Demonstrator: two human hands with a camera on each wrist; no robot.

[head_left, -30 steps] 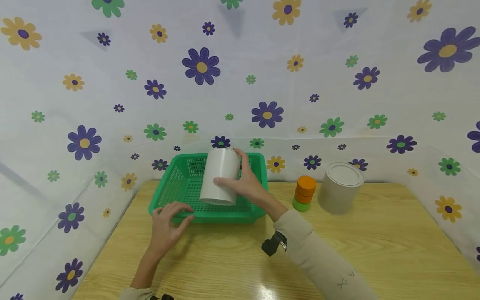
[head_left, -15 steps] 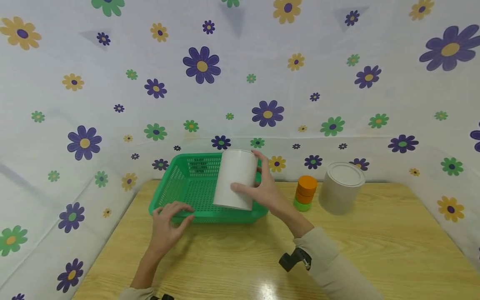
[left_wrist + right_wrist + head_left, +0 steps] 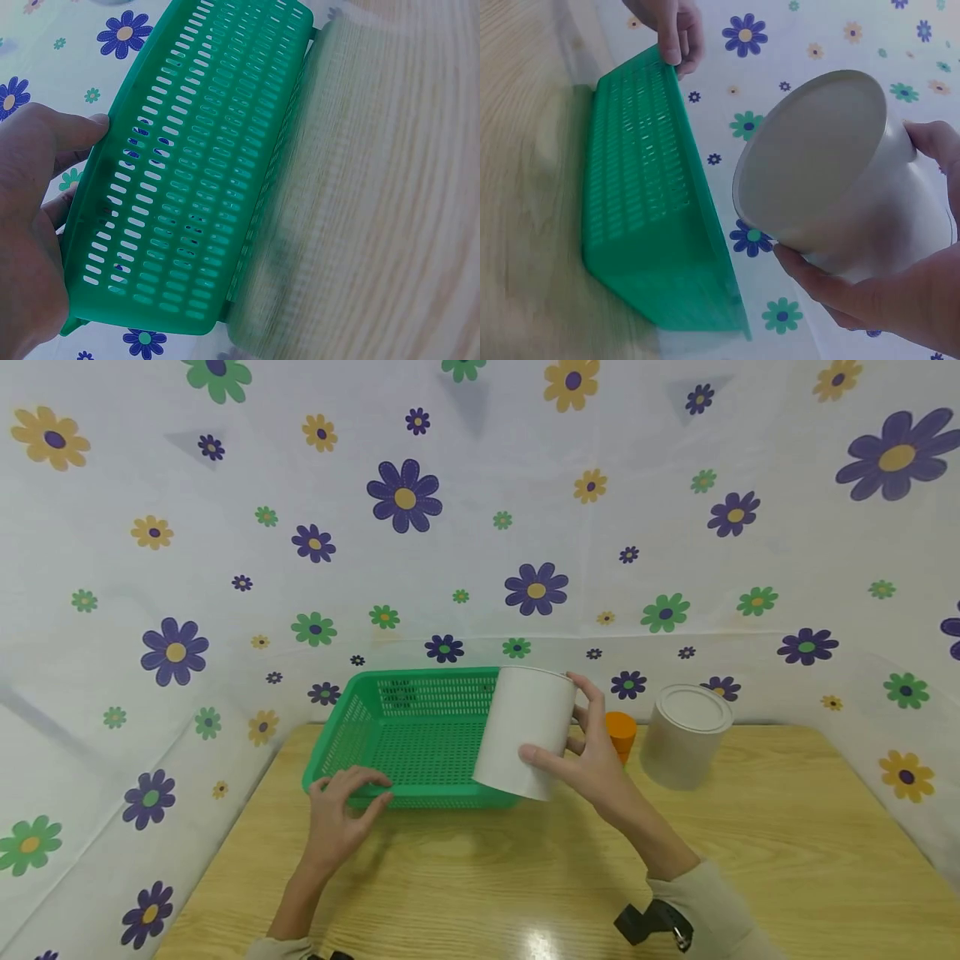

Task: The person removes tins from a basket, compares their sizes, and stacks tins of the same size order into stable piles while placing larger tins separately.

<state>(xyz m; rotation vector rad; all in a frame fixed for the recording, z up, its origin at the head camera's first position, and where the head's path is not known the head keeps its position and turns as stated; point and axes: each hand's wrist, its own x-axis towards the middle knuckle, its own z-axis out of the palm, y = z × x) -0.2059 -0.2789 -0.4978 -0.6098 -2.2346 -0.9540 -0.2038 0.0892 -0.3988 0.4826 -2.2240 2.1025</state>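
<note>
A plain white cylindrical canister (image 3: 527, 731) is held tilted in my right hand (image 3: 600, 768), thumb on its near side and fingers around the right. It overlaps the right end of the green perforated plastic basket (image 3: 431, 796) in the head view. In the right wrist view the canister's pale round end (image 3: 814, 154) faces the camera. My left hand (image 3: 337, 827) pinches the basket's near rim toward the left, with the thumb (image 3: 86, 133) outside and the fingers over the inner side. No items show on the visible part of the basket's floor.
Behind my right hand, an orange stack (image 3: 621, 731) of round pieces is partly hidden. A larger whitish can (image 3: 684, 739) with a ringed lid stands to its right. The wooden table (image 3: 450, 885) meets a flowered cloth (image 3: 465, 552) at the back.
My right hand has carried the canister rightward from over the basket's middle to its right end, covering part of the orange stack. My left hand stays at the rim.
</note>
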